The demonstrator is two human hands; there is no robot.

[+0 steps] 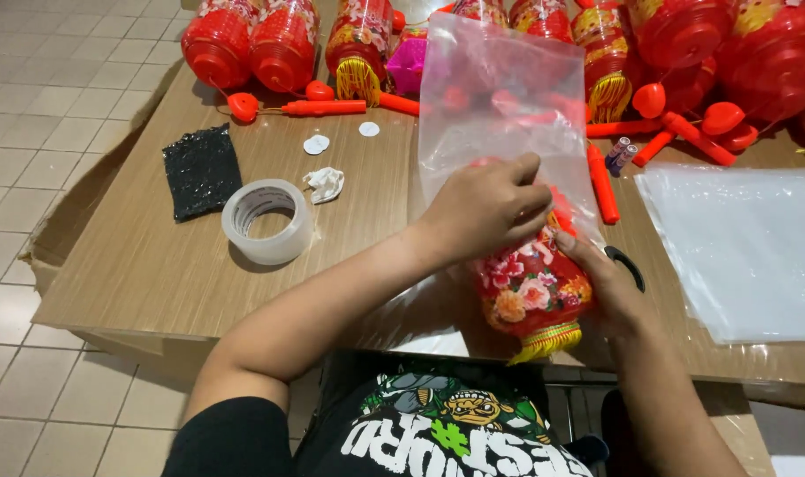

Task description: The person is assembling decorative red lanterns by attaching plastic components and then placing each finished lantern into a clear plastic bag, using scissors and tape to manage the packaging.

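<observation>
Lantern [533, 296] half inside clear bag [500, 97], both hands gripping it

1. A lantern [533, 296] lies at the near edge of the table [137, 265], partly inside a plastic bag [500, 97] that stands up behind it.
2. The left hand [486, 208] rests on top of the lantern; the right hand [610, 283] is against its right side.
3. A tape roll [267, 221] lies left of the hands, a dark pad [201, 170] behind and left of it.
4. A stack of bags [743, 247] lies to the right.
5. A row of lanterns [283, 40] lines the far edge.
</observation>
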